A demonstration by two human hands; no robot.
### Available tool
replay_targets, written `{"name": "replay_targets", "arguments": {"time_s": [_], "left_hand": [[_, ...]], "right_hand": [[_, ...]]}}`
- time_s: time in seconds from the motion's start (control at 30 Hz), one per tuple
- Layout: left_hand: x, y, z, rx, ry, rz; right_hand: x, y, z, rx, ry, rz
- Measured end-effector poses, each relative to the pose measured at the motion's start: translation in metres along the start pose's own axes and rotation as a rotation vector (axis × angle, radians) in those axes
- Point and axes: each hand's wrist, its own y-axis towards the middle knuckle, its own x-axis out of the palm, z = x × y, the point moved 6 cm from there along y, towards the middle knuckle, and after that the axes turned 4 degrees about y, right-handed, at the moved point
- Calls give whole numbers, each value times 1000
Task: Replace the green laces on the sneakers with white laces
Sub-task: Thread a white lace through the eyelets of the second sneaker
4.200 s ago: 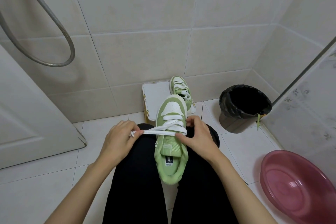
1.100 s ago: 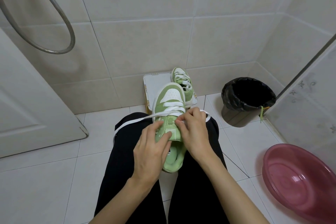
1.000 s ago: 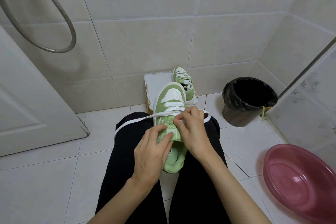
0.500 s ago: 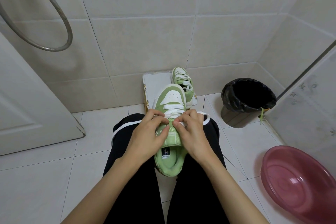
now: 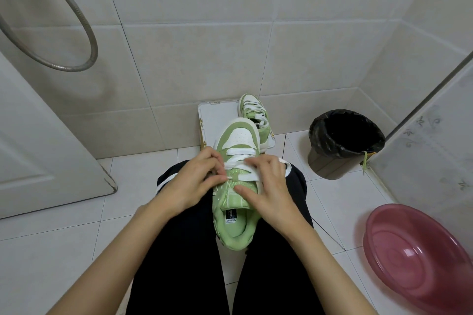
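Left hand [image 5: 194, 183] has come up from the near side of the sneaker [image 5: 234, 235] and now pinches the white lace [image 5: 240, 152] tip, thumb to forefinger, at a left eyelet. The sneaker lies on the lap, toe pointing far. Right hand [image 5: 270, 186] grips it, thumb flat on the tongue [image 5: 234, 199], fingers curled over the right strand. Threading resumes, I'd say; the near eyelets look unlaced yet.

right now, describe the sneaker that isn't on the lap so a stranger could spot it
Look to the foot of the tiled back wall, where a white board lies on the floor. The far sneaker stands on that board's right side, left of the black-lined bin. Unlike the sneaker on the lap, it stands alone, untouched.
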Motion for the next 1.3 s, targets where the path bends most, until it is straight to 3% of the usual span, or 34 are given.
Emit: {"name": "replay_targets", "arguments": {"time_s": [0.17,0.27,0.4,0.6,0.73,0.83,1.0,1.07,1.2,1.3], "left_hand": [[-37,-41,-47,-166,40,102],[-45,-73,-67,-277,127,-9],[-37,-69,-45,-210,255,60],[5,-22,3,-88,256,109],[-6,-22,4,-61,229,161],[-32,-50,-27,-213,210,217],[-49,-121,-85,-581,237,74],[-46,-130,-87,-648,266,25],[-40,-98,-48,-474,282,212],[-16,-56,-11,-246,192,196]], "right_hand": [[-17,2,7,46,30,49],[-16,0,6,32,33,34],[-12,-4,1,-28,37,39],[-9,-8,-2,-75,52,83],[-11,-11,4,-103,2,142],[-13,-12,9,-126,-33,179],[-20,-23,1,-250,-157,417],[-24,-26,1,-264,-169,507],[-16,-19,5,-274,-200,416],[-7,-15,5,-288,-213,321]]}}
